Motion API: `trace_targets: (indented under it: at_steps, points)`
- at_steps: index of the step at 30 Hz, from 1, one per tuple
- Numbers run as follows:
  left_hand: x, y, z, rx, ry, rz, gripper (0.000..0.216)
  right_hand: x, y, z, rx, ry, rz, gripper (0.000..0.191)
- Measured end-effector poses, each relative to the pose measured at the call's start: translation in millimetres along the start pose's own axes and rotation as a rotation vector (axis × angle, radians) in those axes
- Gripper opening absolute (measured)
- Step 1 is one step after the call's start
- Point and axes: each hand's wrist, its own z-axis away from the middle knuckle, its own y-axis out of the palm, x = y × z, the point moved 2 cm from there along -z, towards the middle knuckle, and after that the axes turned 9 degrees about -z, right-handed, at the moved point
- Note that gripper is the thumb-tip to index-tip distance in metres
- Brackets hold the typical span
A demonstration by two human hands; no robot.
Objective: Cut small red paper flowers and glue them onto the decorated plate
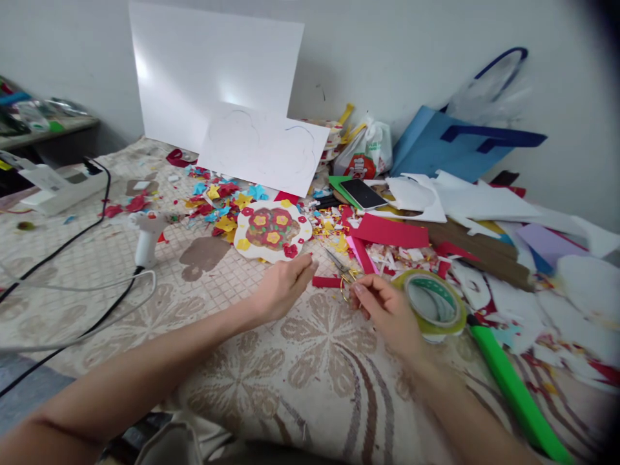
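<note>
My right hand (387, 313) has its fingers curled at the gold handles of a small pair of scissors (339, 263). The metal blades point away and to the left. My left hand (287, 287) is closed in a pinch just left of the blades; whatever is between its fingertips is too small to make out. Directly beyond it lies a white scalloped card (245, 226) with red and yellow paper flowers on it. A narrow red paper strip (327, 282) rests on the tablecloth between the hands.
A roll of tape (458, 323) and a green stick-like tool (513, 381) lie at the right. Red paper (392, 230), a phone (362, 194) and scraps spread behind. Left stands a white glue gun (146, 239) with cables; paper flowers (226, 224) lie beyond.
</note>
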Motion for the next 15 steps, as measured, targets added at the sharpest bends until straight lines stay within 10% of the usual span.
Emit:
trace_targets:
  at_steps: [9,15]
  points:
    - [12.9,12.6,-4.9,0.272,-0.185,0.391,0.073,-0.9,-8.0,-2.0,-0.06,-0.123,0.184,0.016]
    - [15.8,16.0,-8.9,0.26,-0.164,0.437,0.044,-2.1,-2.2,-0.8,-0.015,-0.147,0.243,0.016]
